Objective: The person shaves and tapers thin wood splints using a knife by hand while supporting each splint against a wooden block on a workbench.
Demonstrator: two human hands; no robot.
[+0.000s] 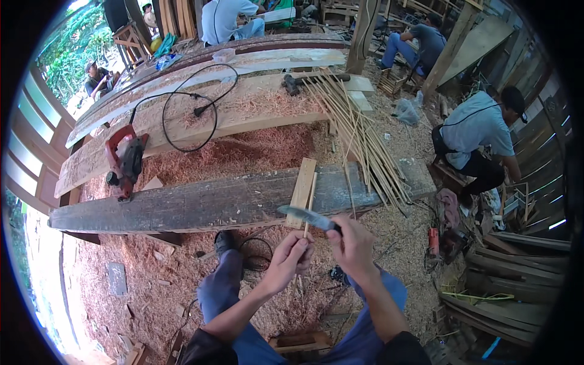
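Observation:
My left hand [291, 260] is closed around a thin wooden stick [312, 198], whose far end rests over the dark plank bench [182, 207]. In my right hand [351, 246] is a knife [307, 215], gripped by its dark handle. Its broad blade points left and lies across the stick just beyond my left fingers. Under the blade, a short flat board [302, 188] sits on the bench, with the stick along its right side. A bundle of thin sticks [365, 146] lies fanned out to the right.
A red power planer [125, 161] stands at the bench's left, its black cord [191, 115] looped over a pale plank. A hammer [292, 85] lies by the sticks. Wood shavings [243, 149] cover much of the ground. A co-worker [480, 128] crouches at right; other people sit farther back.

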